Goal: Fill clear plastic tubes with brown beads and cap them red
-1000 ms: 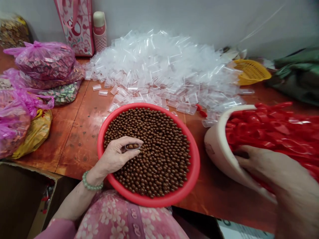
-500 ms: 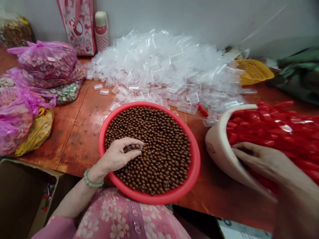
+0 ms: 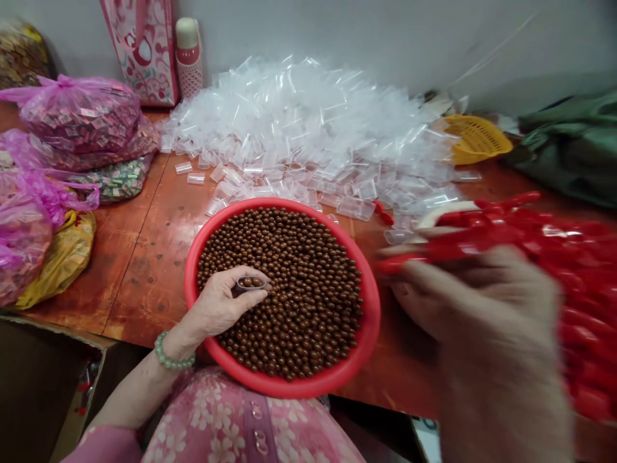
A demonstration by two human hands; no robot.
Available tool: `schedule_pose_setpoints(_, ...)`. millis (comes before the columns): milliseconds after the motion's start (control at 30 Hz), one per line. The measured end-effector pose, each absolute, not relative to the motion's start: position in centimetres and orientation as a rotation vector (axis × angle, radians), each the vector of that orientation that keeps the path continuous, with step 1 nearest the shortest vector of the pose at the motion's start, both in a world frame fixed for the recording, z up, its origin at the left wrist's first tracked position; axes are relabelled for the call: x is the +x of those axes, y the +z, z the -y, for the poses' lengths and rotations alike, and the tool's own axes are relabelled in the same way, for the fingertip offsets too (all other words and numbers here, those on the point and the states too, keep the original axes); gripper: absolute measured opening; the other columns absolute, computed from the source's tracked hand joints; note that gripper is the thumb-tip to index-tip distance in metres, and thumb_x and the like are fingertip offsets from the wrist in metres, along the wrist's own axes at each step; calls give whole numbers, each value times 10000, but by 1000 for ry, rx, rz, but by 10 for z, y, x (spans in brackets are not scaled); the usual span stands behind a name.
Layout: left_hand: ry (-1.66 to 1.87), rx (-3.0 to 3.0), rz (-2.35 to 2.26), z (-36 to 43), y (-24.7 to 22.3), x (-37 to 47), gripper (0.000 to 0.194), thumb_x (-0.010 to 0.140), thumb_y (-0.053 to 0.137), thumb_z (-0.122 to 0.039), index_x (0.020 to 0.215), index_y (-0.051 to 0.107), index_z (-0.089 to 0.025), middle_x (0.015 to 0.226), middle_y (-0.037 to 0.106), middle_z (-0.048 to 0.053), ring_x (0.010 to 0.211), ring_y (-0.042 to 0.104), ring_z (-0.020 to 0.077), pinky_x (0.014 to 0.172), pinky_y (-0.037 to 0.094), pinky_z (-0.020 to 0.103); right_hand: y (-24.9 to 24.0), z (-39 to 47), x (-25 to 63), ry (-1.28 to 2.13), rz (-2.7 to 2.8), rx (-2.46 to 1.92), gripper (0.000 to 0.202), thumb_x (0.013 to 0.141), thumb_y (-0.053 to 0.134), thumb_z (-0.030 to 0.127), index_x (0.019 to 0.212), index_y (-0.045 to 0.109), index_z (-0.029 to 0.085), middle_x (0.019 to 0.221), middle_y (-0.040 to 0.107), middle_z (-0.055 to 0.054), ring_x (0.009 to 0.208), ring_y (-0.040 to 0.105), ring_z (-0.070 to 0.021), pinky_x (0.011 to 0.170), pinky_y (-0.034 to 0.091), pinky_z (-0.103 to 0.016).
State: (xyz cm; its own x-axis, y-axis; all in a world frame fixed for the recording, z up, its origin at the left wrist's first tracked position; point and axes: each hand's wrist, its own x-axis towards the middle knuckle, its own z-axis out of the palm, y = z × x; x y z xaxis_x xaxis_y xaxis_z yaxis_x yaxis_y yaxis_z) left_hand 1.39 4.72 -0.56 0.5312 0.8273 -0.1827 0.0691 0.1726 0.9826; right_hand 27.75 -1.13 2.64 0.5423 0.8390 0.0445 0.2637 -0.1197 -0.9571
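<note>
My left hand (image 3: 222,305) is closed around a small clear plastic container (image 3: 242,290), its oval mouth up and brown balls showing inside. It is held over a red basin (image 3: 372,325) heaped with shiny brown balls (image 3: 299,289). My right hand (image 3: 486,315), smeared by motion, grips a red plastic piece (image 3: 446,245) that points left toward the basin's edge; its exact shape is blurred. Behind that hand, a white tub (image 3: 446,211) holds a pile of similar red pieces (image 3: 578,257), and the hand covers most of the tub.
A large heap of clear plastic containers (image 3: 299,122) lies along the wall. At left are pink bags (image 3: 81,122) of small packets and an open cardboard box (image 3: 38,386). A pink flask (image 3: 189,61), a patterned bag (image 3: 144,58) and a yellow basket (image 3: 477,136) stand at the back.
My right hand has come up out of the tub and moved left with a red plastic piece. My left hand still holds the container over the basin; the view has shifted slightly.
</note>
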Motion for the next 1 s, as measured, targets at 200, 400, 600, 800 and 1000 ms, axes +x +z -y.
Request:
schedule_pose_setpoints(200,706,1172,-952,-47,-1,12,184,744,736,-279,850,652,-155,801,658,-2,732,582,108,743,449,247,11,-32,196,1409,1088,-1180,475,739,774,340,1122,508,244,828,745,-3,669,711,-158,630,604,-297)
schedule_pose_setpoints(400,736,1039,-1014,-48,-3,15,276,710,756,-272,928,631,-158,830,669,6,767,615,121,770,465,258,-9,-40,186,1410,1036,-1146,441,763,754,371,1070,462,250,731,705,56,545,681,-122,513,567,-229)
schedule_pose_setpoints(600,736,1083,-1050,-52,-1,17,207,731,728,-272,874,663,-138,739,641,-6,659,553,96,644,432,230,-10,-40,178,1187,1157,-1278,340,758,752,389,971,533,240,644,637,78,464,619,-109,436,529,-218)
schedule_pose_setpoints(800,744,988,-1066,-53,-1,18,264,731,744,-331,854,620,-134,666,656,-3,602,580,95,565,434,206,-20,-37,180,323,1725,-1370,202,891,596,241,1091,630,240,965,746,-60,846,726,-210,790,617,-356)
schedule_pose_setpoints(1000,801,872,-1003,-54,-6,15,320,713,770,-373,790,565,-140,690,675,5,571,584,80,536,426,193,-26,-29,185,98,2186,-1162,511,949,419,120,1455,344,109,1265,641,-198,1171,633,-250,933,585,-392)
